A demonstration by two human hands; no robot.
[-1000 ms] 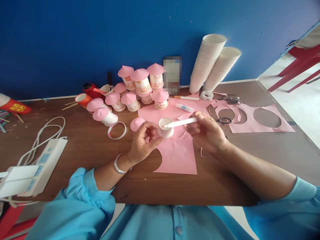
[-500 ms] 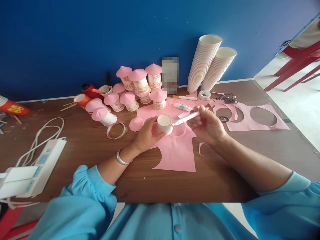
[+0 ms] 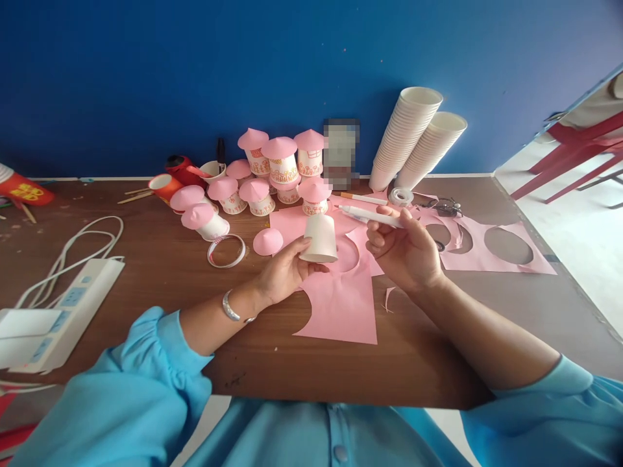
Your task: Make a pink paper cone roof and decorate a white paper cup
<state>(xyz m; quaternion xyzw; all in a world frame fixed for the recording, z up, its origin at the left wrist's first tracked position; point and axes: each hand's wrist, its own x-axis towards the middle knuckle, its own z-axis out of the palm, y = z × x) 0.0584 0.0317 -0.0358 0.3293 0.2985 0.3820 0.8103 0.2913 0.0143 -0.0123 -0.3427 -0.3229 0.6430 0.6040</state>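
Observation:
My left hand (image 3: 288, 272) grips a plain white paper cup (image 3: 320, 239) near its lower rim, the cup's narrow end up. A white marker (image 3: 372, 216) is in my right hand (image 3: 406, 250), its tip pointing left, above and to the right of the cup and apart from it. Beneath both hands lies cut pink paper (image 3: 343, 311). A small pink paper cone (image 3: 268, 241) rests left of the cup. Behind it stand several decorated cups with pink cone roofs (image 3: 283, 170), some stacked on others.
Two tall stacks of white cups (image 3: 407, 136) lean by the blue wall. A tape roll (image 3: 400, 196), glasses (image 3: 448, 207) and pink paper with round holes (image 3: 528, 259) lie right. At left are a paper ring (image 3: 226, 251), orange cup (image 3: 166, 189) and power strip (image 3: 73, 311).
The cup has been tipped so its side now faces me instead of its round end. The marker has come away from the cup, up and to the right. The view has shifted slightly.

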